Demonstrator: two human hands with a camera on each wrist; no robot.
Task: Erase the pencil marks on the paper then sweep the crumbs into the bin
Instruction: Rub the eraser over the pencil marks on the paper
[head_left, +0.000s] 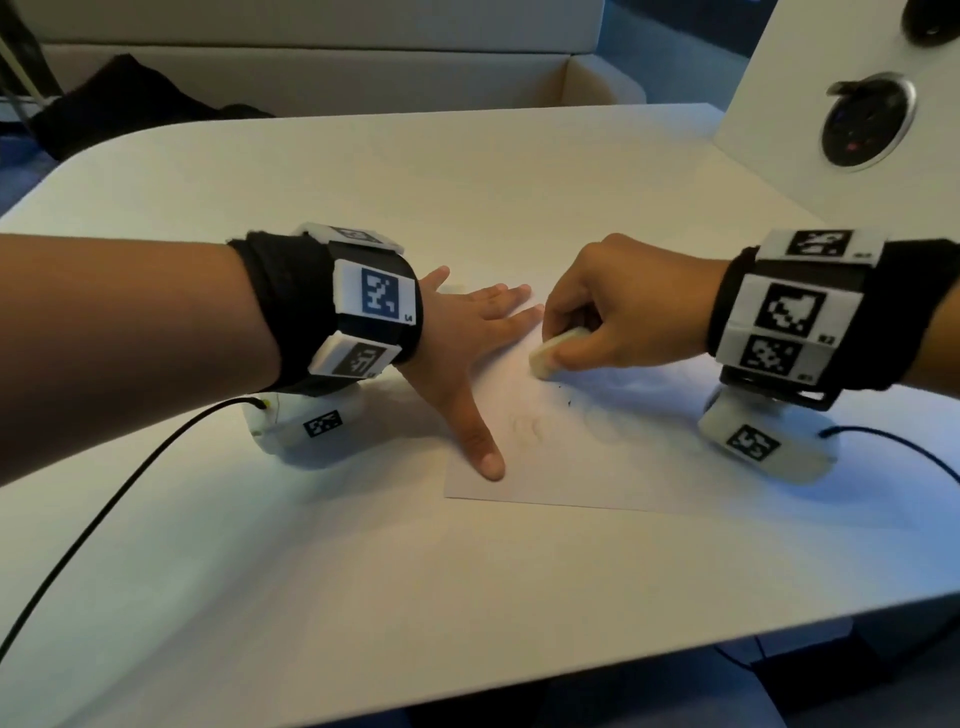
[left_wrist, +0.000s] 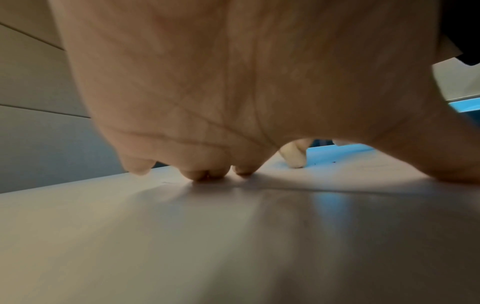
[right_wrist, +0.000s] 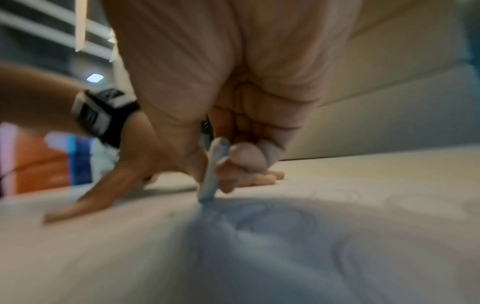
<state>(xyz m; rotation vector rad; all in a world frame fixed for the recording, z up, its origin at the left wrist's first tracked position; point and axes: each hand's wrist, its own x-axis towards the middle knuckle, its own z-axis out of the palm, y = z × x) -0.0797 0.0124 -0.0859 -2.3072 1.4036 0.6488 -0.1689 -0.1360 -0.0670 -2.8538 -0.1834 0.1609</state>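
While the left hand (head_left: 457, 332) lies flat with fingers spread, pinning the paper (head_left: 597, 457) to the worktop (head_left: 363, 571), the right hand (head_left: 618, 312) pinches a white eraser (head_left: 558, 356) edge-down on the sheet. Faint pencil marks (head_left: 527, 423) lie at 7 o'clock from the eraser; dark crumbs (head_left: 563, 394) sit just beside it. Rub in short strokes away from the pinning hand so the sheet does not buckle. No bin is in view.

White table (head_left: 363, 597); beige sofa (head_left: 322, 62) behind; dark cloth (head_left: 119, 104) on it.
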